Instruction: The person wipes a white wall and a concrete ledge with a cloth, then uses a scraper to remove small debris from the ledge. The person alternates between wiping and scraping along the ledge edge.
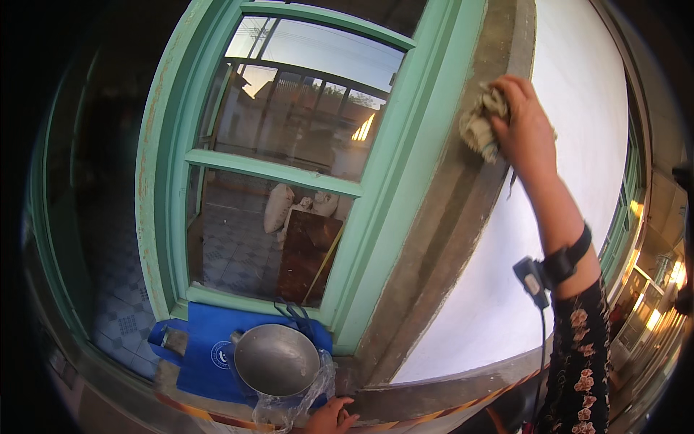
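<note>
My right hand [528, 127] grips a crumpled, beige cloth [482, 123] against the brown-grey painted border [466, 179] beside the window. A black strap with a small corded device [534, 279] is around that forearm. Low in the view, my left hand [331, 416] is partly cut off by the frame. Its fingers are spread apart near the ledge, with nothing visible in them. Just to its left are a clear plastic bag [282, 411] and a round metal bowl [277, 361]. The bowl sits on a blue fabric bag [203, 352] that bears a white printed mark.
A green wooden window frame [271, 172] with glass panes rises ahead, its paint chipped at the left. Through the lower pane show sacks [279, 209] and a dark brown board [306, 255]. A white wall panel [580, 103] stands right, above a ledge [434, 399] with striped edging.
</note>
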Motion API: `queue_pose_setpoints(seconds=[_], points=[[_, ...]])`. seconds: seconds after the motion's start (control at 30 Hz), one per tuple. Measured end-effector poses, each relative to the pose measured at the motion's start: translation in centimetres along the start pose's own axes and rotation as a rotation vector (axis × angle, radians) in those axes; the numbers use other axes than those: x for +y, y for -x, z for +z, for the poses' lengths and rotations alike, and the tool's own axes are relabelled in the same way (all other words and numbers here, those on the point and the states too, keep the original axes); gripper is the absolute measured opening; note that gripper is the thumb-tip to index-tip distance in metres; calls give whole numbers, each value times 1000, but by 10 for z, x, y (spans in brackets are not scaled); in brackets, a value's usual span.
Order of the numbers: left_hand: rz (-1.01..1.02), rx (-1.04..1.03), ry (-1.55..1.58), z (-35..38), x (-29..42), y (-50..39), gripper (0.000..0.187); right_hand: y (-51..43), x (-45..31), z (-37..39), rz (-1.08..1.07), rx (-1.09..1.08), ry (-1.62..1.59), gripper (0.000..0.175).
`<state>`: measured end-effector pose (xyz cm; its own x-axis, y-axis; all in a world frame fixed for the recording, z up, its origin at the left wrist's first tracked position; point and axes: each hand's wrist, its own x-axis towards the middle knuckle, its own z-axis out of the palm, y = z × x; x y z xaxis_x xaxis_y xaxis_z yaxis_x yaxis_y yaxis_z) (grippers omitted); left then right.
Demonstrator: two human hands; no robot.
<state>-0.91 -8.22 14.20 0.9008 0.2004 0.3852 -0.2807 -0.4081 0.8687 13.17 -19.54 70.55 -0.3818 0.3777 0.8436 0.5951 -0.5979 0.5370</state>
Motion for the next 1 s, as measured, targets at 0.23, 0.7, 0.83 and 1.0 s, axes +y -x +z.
queue_pose_setpoints(seconds=[0.23, 0.7, 0.83, 1.0], points=[[36, 40, 25, -3, -8, 2, 47, -91, 41, 64, -81, -273, 465, 18], [15, 43, 74, -4, -8, 2, 46, -1, -9, 90, -356, -605, 669, 13], [17, 50, 87, -4, -9, 1, 44, 40, -35, 89, -385, -682, 567, 14], [129, 172, 66, 0, -13, 1, 42, 122, -93, 78, -410, -915, 351, 16]])
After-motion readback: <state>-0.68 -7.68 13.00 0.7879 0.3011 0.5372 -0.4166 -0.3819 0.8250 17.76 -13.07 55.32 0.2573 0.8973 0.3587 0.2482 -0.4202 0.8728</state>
